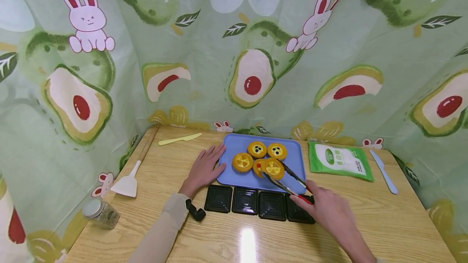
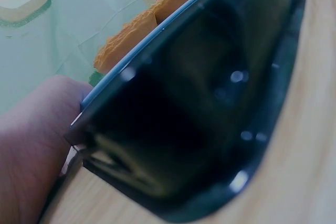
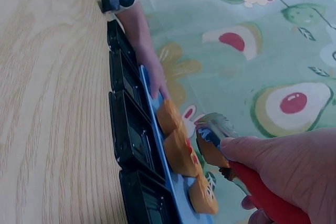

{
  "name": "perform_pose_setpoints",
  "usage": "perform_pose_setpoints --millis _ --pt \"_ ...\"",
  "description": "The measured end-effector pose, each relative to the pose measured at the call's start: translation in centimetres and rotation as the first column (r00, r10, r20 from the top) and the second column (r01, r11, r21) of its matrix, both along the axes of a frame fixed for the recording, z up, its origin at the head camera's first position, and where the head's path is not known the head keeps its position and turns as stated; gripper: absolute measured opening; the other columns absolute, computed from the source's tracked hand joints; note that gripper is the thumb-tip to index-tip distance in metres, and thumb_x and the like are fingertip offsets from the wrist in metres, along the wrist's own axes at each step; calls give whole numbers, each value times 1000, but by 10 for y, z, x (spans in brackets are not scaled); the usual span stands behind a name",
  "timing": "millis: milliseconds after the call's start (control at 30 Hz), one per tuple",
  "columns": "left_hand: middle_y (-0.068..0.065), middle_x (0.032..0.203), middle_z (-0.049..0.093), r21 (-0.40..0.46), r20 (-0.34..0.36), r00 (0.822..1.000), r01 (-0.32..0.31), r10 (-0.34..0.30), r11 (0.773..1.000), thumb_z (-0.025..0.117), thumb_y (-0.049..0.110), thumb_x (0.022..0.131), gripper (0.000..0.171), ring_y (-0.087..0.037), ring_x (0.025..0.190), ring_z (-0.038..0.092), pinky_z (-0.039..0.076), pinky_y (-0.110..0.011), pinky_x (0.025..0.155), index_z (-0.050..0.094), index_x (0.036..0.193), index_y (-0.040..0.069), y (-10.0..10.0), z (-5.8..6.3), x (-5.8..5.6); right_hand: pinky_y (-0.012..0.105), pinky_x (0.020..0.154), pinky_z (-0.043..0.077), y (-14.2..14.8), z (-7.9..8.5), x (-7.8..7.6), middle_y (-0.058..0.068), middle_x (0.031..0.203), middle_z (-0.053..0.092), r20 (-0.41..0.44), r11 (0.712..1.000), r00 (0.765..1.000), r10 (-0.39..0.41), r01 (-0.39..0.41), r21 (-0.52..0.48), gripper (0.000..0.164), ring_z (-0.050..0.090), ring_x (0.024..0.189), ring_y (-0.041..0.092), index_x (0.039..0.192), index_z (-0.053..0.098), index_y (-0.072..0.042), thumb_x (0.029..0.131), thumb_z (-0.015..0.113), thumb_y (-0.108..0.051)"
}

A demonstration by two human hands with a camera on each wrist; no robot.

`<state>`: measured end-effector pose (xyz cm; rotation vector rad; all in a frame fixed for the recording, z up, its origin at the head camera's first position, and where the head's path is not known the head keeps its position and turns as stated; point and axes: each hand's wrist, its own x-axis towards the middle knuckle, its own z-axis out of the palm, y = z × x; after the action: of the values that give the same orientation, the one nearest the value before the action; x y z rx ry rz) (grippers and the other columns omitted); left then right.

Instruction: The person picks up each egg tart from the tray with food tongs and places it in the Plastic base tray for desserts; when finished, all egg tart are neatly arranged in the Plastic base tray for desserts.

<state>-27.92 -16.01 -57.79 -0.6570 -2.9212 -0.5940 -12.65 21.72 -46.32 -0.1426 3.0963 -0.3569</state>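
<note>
My right hand grips a pair of tongs by the red handles. Between the tong tips is an egg tart with yellow wedges on top, and in the right wrist view this tart is raised above the tray. In the head view it overlaps a red-dotted tart. My left hand rests at the left edge of the blue tray, fingers extended. Also on the tray are a wedge-topped tart and two blueberry-topped tarts at the back.
Several black square molds line the tray's near side. To the right lie a green-and-white packet and a blue knife. At left are a yellow knife, a spatula and a spice jar. A patterned curtain hangs behind.
</note>
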Motion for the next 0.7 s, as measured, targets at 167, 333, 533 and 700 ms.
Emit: perform_pose_setpoints --millis 167,333,533,700 --pt "3 172 26 8 -10 1000 -3 3 1000 44 52 107 70 -30 159 22 15 -54 128 28 167 22 0 -1 0 34 43 34 -8 0 -2 -1 63 48 -10 1000 1000 18 -18 1 59 46 52 18 118 63 -14 92 67 -67" --pt "4 173 24 3 2 1000 -7 7 1000 44 53 107 70 -28 160 20 14 -53 128 27 167 23 1 1 -1 33 42 33 -18 -1 -3 -1 60 46 -35 999 998 44 -44 3 60 45 49 17 122 63 -14 91 69 -65" --pt "5 173 23 -10 12 1000 -4 4 1000 41 54 107 70 -27 160 19 12 -52 129 25 168 24 0 1 -1 32 39 33 -30 -2 -2 -1 59 47 -58 997 996 72 -72 0 62 43 46 15 124 65 -16 91 68 -68" --pt "4 173 23 -10 14 1000 -1 1 1000 42 54 107 70 -27 160 18 12 -52 129 25 168 24 0 2 0 31 40 33 -44 -3 -1 -4 55 46 -61 994 992 112 -111 11 64 44 46 14 129 66 -17 91 66 -69"
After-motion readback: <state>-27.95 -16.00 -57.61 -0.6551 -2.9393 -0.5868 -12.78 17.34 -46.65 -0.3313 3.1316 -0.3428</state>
